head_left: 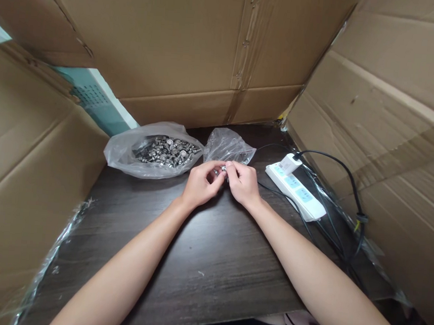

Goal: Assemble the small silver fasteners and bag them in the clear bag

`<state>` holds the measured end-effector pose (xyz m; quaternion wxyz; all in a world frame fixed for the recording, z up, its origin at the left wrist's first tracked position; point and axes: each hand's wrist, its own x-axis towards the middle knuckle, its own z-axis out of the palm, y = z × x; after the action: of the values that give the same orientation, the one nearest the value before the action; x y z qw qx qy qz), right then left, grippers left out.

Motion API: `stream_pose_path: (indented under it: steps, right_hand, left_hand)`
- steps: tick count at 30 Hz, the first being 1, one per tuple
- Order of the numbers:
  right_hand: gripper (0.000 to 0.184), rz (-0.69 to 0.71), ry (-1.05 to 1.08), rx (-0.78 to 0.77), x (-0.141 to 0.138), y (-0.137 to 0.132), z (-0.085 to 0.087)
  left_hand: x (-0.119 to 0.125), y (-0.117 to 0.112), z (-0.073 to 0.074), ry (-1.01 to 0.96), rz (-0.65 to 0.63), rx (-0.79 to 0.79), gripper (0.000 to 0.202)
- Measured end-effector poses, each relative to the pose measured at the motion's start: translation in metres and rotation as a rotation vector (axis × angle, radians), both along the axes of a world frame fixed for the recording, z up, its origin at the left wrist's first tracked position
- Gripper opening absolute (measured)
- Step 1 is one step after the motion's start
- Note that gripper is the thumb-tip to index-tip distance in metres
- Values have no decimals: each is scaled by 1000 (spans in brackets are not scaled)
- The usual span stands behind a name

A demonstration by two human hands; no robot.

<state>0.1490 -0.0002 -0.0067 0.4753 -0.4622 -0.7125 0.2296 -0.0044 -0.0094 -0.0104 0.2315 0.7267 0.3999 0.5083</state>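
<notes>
My left hand and my right hand meet above the middle of the dark table. Between their fingertips is a small metal part, mostly covered by the fingers, so its exact kind does not show. Both hands are closed in a pinch around it. Just behind them lies a clear plastic bag, crumpled, its contents hard to make out. To the left, an opened translucent bag holds a heap of small silvery metal parts, some with round faces.
A white power strip with a white plug adapter lies at the right, black cables running around it. Cardboard walls enclose the dark wooden table at the back and both sides.
</notes>
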Motion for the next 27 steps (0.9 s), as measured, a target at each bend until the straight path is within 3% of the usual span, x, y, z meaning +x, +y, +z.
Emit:
stream_pose_path:
  steps: [9, 16, 23, 27]
  right_hand:
    - [17, 7, 34, 47, 1, 0, 3]
    - [40, -54, -15, -3, 1, 0, 2]
    - [18, -13, 46, 34, 1, 1, 3]
    - [35, -19, -5, -6, 0, 0, 1]
  left_hand:
    - [-1, 2, 1, -38, 10, -78, 25]
    - [-1, 1, 1, 0, 11, -41, 26]
    - [-1, 1, 2, -1, 17, -58, 25]
    - [0, 0, 2, 23, 4, -23, 25]
